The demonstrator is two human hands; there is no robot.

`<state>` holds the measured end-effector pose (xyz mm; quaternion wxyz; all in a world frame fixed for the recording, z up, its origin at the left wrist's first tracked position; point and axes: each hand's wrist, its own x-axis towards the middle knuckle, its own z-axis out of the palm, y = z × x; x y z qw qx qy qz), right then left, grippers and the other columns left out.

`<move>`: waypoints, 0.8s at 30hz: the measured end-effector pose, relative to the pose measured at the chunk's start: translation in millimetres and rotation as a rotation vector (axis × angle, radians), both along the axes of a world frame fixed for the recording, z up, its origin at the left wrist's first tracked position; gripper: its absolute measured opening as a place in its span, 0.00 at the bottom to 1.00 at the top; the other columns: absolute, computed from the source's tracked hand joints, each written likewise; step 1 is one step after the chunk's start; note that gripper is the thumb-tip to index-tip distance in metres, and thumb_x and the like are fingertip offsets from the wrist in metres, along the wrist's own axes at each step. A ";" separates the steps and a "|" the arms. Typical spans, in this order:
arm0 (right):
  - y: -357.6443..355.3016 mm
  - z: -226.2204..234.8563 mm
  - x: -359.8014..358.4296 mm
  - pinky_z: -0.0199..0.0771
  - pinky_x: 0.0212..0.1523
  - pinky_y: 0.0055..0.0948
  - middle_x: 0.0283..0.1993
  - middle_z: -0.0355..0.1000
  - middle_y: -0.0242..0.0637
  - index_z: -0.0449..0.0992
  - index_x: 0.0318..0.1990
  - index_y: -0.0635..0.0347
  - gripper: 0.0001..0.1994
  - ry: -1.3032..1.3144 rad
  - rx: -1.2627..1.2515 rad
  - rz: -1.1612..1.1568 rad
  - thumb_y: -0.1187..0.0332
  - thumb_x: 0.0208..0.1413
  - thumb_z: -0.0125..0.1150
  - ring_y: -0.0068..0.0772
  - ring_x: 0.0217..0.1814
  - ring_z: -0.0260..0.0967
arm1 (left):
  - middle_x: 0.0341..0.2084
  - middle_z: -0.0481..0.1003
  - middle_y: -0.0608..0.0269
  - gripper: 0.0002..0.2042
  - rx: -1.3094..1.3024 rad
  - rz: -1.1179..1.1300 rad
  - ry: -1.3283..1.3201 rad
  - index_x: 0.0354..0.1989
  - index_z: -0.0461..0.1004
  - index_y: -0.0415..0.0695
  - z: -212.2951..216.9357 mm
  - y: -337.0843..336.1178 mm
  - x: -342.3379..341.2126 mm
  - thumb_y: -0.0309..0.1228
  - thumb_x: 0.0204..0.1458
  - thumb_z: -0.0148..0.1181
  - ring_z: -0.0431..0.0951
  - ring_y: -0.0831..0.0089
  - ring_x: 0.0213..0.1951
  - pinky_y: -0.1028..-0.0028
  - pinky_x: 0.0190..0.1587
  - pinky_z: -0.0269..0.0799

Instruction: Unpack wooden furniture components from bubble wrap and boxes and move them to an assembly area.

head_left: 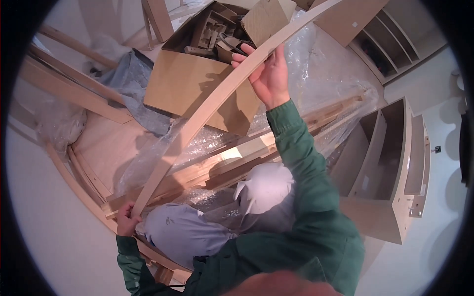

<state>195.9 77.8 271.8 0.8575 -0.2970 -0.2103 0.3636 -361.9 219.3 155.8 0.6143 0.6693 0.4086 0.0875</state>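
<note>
A long, narrow wooden board (207,106) runs diagonally from my lap at lower left to the top edge, bowed by the lens. My left hand (128,218) is closed around its near end, thumb on the edge. Farther up, my right hand (269,76) carries the board from below. Its palm faces up, and the fingers come round the left edge while the thumb lies at the right edge. Beneath the board stands a cardboard box (197,89) with flaps raised, filled with wood offcuts (212,37). My light-trousered knees (266,182) are bent under it.
Loose lumber (237,153) lies on bubble wrap (306,59) across the floor in front of me. A pale shelf unit (375,148) stands at right, with another cabinet (390,39) behind. Planks (74,89) and a grey cloth (131,81) are at left.
</note>
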 end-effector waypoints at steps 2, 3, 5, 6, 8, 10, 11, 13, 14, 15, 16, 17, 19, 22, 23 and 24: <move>-6.5 1.0 -6.4 0.71 0.55 0.59 0.62 0.61 0.55 0.56 0.63 0.58 0.33 -0.025 0.097 0.025 0.38 0.64 0.35 0.60 0.54 0.69 | 0.30 0.74 0.70 0.16 0.076 -0.056 -0.034 0.42 0.73 0.40 0.0 -3.1 5.0 0.25 0.42 0.62 0.74 0.80 0.32 0.80 0.34 0.70; -5.9 2.3 -8.8 0.71 0.55 0.59 0.62 0.61 0.55 0.56 0.63 0.58 0.33 -0.021 0.092 0.027 0.38 0.64 0.35 0.60 0.54 0.69 | 0.28 0.72 0.71 0.15 0.052 -0.080 -0.017 0.42 0.72 0.41 1.4 0.3 8.8 0.26 0.42 0.62 0.72 0.81 0.29 0.80 0.31 0.68; -4.6 12.6 -20.9 0.71 0.53 0.62 0.60 0.64 0.53 0.57 0.63 0.51 0.31 0.101 0.335 0.104 0.38 0.63 0.37 0.58 0.50 0.71 | 0.26 0.70 0.72 0.15 0.019 -0.098 0.016 0.41 0.71 0.43 4.8 6.5 16.1 0.28 0.42 0.61 0.71 0.81 0.27 0.80 0.28 0.66; -3.0 8.3 -21.0 0.71 0.53 0.62 0.60 0.64 0.53 0.57 0.63 0.51 0.31 0.114 0.330 0.110 0.38 0.63 0.37 0.58 0.50 0.71 | 0.30 0.71 0.71 0.17 -0.052 -0.108 0.040 0.42 0.72 0.41 -0.3 12.9 21.2 0.26 0.40 0.62 0.72 0.81 0.31 0.79 0.32 0.69; 2.3 -4.9 -20.0 0.70 0.53 0.64 0.56 0.69 0.51 0.59 0.62 0.46 0.29 -0.023 0.263 0.168 0.39 0.63 0.38 0.55 0.47 0.74 | 0.34 0.73 0.71 0.19 -0.135 -0.131 0.046 0.44 0.73 0.40 -11.7 23.1 32.5 0.25 0.39 0.62 0.73 0.81 0.34 0.78 0.37 0.72; -3.5 -10.2 -2.6 0.70 0.54 0.61 0.53 0.71 0.50 0.60 0.61 0.45 0.27 -0.029 0.288 0.202 0.40 0.63 0.39 0.54 0.44 0.75 | 0.34 0.73 0.70 0.19 -0.129 -0.180 0.059 0.46 0.73 0.39 -18.2 29.2 54.1 0.26 0.42 0.62 0.73 0.81 0.34 0.77 0.37 0.73; -9.4 -6.9 6.2 0.74 0.47 0.60 0.46 0.74 0.50 0.53 0.65 0.42 0.29 -0.029 0.267 0.153 0.39 0.63 0.36 0.56 0.41 0.76 | 0.33 0.73 0.70 0.19 -0.112 -0.222 0.094 0.47 0.73 0.39 -17.2 33.4 70.4 0.27 0.44 0.61 0.73 0.81 0.35 0.77 0.38 0.73; -12.8 12.5 2.5 0.69 0.54 0.59 0.41 0.73 0.42 0.63 0.57 0.46 0.21 -0.155 0.107 0.067 0.46 0.64 0.45 0.47 0.41 0.74 | 0.34 0.75 0.68 0.17 0.005 -0.276 0.035 0.49 0.73 0.40 -10.8 27.1 82.5 0.30 0.51 0.59 0.76 0.79 0.35 0.76 0.40 0.73; -19.1 17.5 14.4 0.70 0.54 0.57 0.39 0.72 0.40 0.65 0.55 0.49 0.19 -0.158 0.040 0.028 0.49 0.64 0.48 0.45 0.41 0.74 | 0.33 0.76 0.67 0.15 0.121 -0.236 0.050 0.48 0.74 0.41 -9.6 22.9 93.5 0.33 0.53 0.58 0.76 0.78 0.34 0.75 0.39 0.73; -24.2 21.3 27.5 0.71 0.53 0.54 0.37 0.71 0.39 0.67 0.52 0.52 0.17 -0.165 -0.028 -0.017 0.52 0.65 0.50 0.44 0.41 0.73 | 0.31 0.77 0.66 0.13 0.236 -0.205 0.068 0.46 0.75 0.43 -7.0 17.1 103.9 0.35 0.56 0.58 0.76 0.78 0.34 0.75 0.39 0.72; -28.5 26.8 39.2 0.71 0.54 0.52 0.38 0.71 0.39 0.68 0.50 0.54 0.15 -0.166 -0.108 -0.172 0.54 0.64 0.52 0.44 0.42 0.72 | 0.29 0.77 0.66 0.11 0.304 -0.224 0.080 0.43 0.76 0.44 0.1 12.5 112.8 0.37 0.57 0.56 0.76 0.78 0.33 0.75 0.38 0.72; -23.9 30.5 46.1 0.72 0.54 0.49 0.38 0.71 0.40 0.69 0.47 0.56 0.14 -0.167 -0.182 -0.318 0.56 0.64 0.53 0.45 0.43 0.71 | 0.27 0.77 0.65 0.11 0.376 -0.235 0.096 0.41 0.78 0.46 8.8 8.6 115.4 0.38 0.59 0.55 0.77 0.77 0.31 0.75 0.36 0.72; -30.5 45.9 41.4 0.72 0.56 0.46 0.42 0.70 0.43 0.70 0.47 0.60 0.15 -0.218 -0.204 -0.413 0.57 0.64 0.54 0.47 0.45 0.71 | 0.25 0.78 0.65 0.11 0.368 -0.194 0.079 0.39 0.78 0.45 13.0 4.9 121.9 0.39 0.60 0.54 0.77 0.77 0.30 0.75 0.35 0.71; -21.5 27.6 29.8 0.67 0.59 0.52 0.47 0.68 0.49 0.68 0.49 0.63 0.19 -0.110 -0.093 -0.354 0.54 0.64 0.53 0.51 0.52 0.68 | 0.23 0.77 0.64 0.13 0.298 -0.099 0.070 0.35 0.77 0.42 21.1 1.2 106.3 0.39 0.60 0.53 0.76 0.76 0.28 0.75 0.34 0.71; -18.5 27.3 20.6 0.65 0.61 0.55 0.49 0.67 0.51 0.67 0.51 0.64 0.21 -0.033 0.020 -0.284 0.54 0.64 0.52 0.54 0.55 0.66 | 0.22 0.76 0.63 0.13 0.235 -0.084 0.048 0.32 0.76 0.40 23.9 1.1 102.0 0.38 0.60 0.53 0.76 0.75 0.28 0.74 0.34 0.70; -10.5 26.6 9.1 0.69 0.53 0.50 0.43 0.66 0.47 0.66 0.48 0.63 0.20 0.037 0.030 -0.312 0.53 0.64 0.51 0.49 0.48 0.66 | 0.22 0.76 0.63 0.13 0.235 -0.049 0.059 0.32 0.76 0.40 23.0 -0.5 98.6 0.38 0.60 0.53 0.76 0.75 0.28 0.74 0.34 0.70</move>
